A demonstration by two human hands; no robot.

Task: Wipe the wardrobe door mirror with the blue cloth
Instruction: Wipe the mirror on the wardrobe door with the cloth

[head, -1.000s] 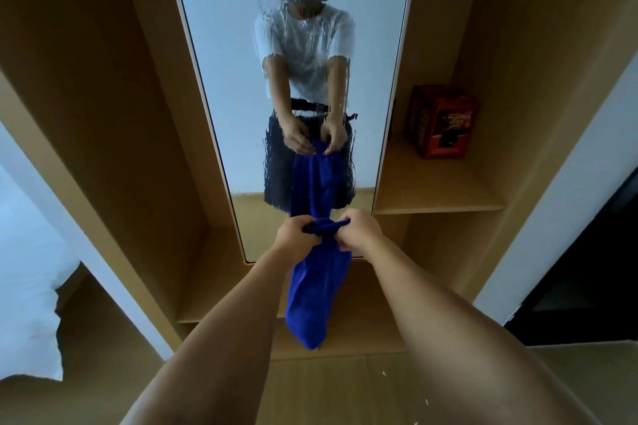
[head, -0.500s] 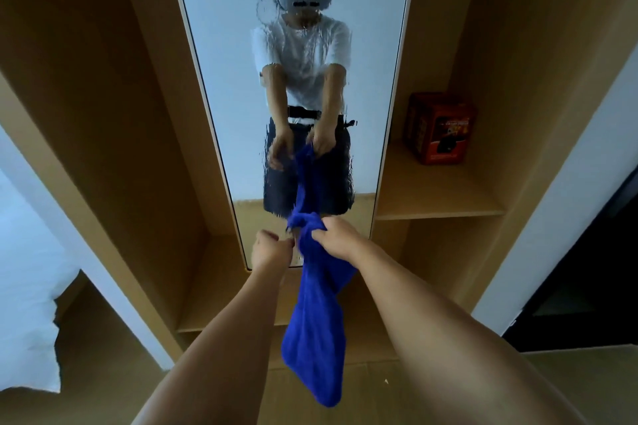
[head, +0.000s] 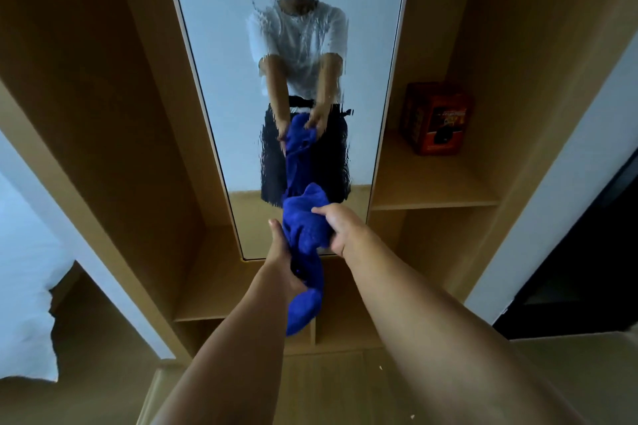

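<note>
Cloth: blue cloth [head: 303, 228] is bunched between my hands, in front of the mirror's [head: 221, 55] lower edge.
Left grip: left hand [head: 281, 262] grasps its hanging middle.
Right grip: right hand [head: 340, 226] grasps its top.
Shelf: red box [head: 435, 118] at right.

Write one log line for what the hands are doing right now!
step: bunching cloth | left hand: holds cloth | right hand: holds cloth | mirror: streaky, not being wiped
</note>
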